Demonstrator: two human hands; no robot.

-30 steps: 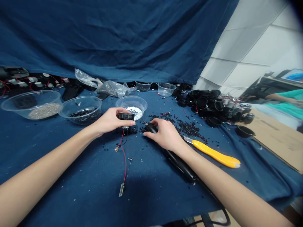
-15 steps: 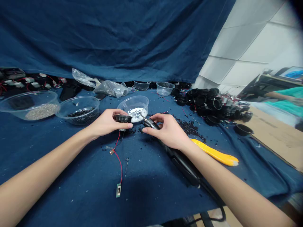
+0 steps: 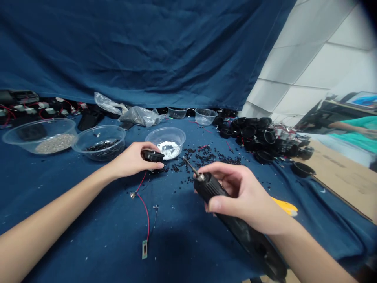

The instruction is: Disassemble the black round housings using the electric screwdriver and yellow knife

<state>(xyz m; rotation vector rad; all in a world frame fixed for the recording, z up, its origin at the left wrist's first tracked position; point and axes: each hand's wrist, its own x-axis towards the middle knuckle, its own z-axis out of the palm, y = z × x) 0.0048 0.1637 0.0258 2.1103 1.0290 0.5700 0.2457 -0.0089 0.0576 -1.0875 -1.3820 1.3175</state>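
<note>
Left hand [image 3: 132, 162], fingers pinching a black part [image 3: 152, 156] above the worktop [image 3: 103, 228]. To its right, the right hand [image 3: 243, 196], fingers round a driver [image 3: 239, 228] slanting far-left, bit [image 3: 191, 168] apart from the part.

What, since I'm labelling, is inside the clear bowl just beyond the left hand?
White pieces show in the bowl; the left hand and black part hide its near-left side.
</note>
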